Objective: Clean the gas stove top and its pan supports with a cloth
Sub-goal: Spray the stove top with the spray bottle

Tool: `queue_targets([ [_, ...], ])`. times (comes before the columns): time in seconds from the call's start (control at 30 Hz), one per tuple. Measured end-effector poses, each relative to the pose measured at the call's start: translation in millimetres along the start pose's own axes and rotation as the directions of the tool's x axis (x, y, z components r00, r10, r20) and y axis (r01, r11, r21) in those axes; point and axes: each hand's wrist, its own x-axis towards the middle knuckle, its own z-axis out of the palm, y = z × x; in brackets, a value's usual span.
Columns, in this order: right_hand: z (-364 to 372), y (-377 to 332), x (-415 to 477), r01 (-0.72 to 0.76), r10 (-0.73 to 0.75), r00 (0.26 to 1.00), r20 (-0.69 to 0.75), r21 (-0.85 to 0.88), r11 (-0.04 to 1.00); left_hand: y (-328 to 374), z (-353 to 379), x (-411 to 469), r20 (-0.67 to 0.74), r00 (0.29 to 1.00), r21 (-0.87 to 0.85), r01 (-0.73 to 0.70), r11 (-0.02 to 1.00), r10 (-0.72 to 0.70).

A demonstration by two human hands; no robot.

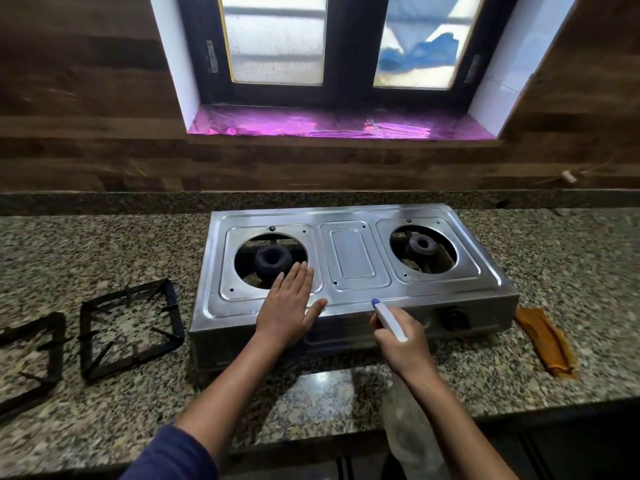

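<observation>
Where the granite counter (571,271) ran below the window, the steel gas stove (353,258) stood on it, directly under both hands and bare of its supports. The first pan support (176,313) lay flat on the counter to the left of the left fingers (298,275), just beside the stove's left end. The second pan support (57,351) lay further left again, partly cut off by the edge of view. An orange-brown cloth (545,341) lay crumpled on the counter, well to the right of the right fingers, untouched and just off the stove's right front corner.

The left hand (285,306) rested palm down on the stove top, fingers straight and together, thumb spread, fingertips at the rim of the left burner (273,259) opening. The right hand (401,341) gripped a spray bottle (389,320), fingers curled round its neck, nozzle directed at the stove's front edge. The right burner (422,243) sat beyond the right fingers.
</observation>
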Motion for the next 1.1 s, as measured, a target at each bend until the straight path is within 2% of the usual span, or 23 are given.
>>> queue_targets([
  [0.13,-3,-2,3,-0.048,0.050,0.998,0.048,-0.041,0.998,1,-2,-1,0.003,1.000,0.003,0.004,1.000,-0.004],
  [0.2,-7,-3,8,-0.100,0.101,0.991,0.085,-0.010,0.995,1,-1,-2,0.009,1.000,0.001,0.008,1.000,-0.008],
  [0.43,-17,-8,34,-0.360,0.350,0.931,0.105,0.101,0.927,1,1,-1,0.010,1.000,0.000,0.008,1.000,-0.008],
  [0.6,-26,-10,43,-0.427,0.388,0.889,0.243,0.135,0.894,1,0,-1,0.020,1.000,0.017,0.019,1.000,-0.019],
  [0.73,-34,4,47,-0.454,0.436,0.888,0.144,0.132,0.881,2,0,-1,0.012,1.000,0.009,0.026,1.000,-0.026],
  [0.9,-55,10,48,-0.466,0.437,0.881,0.182,0.167,0.869,7,-1,1,0.036,0.998,0.030,0.047,0.998,-0.048],
  [1.03,-70,23,55,-0.475,0.466,0.880,0.095,0.166,0.864,25,0,7,0.062,0.993,0.016,0.096,0.995,-0.097],
  [1.1,-78,26,57,-0.486,0.470,0.873,0.128,0.153,0.861,42,3,14,0.058,0.995,-0.003,0.085,0.996,-0.085],
])
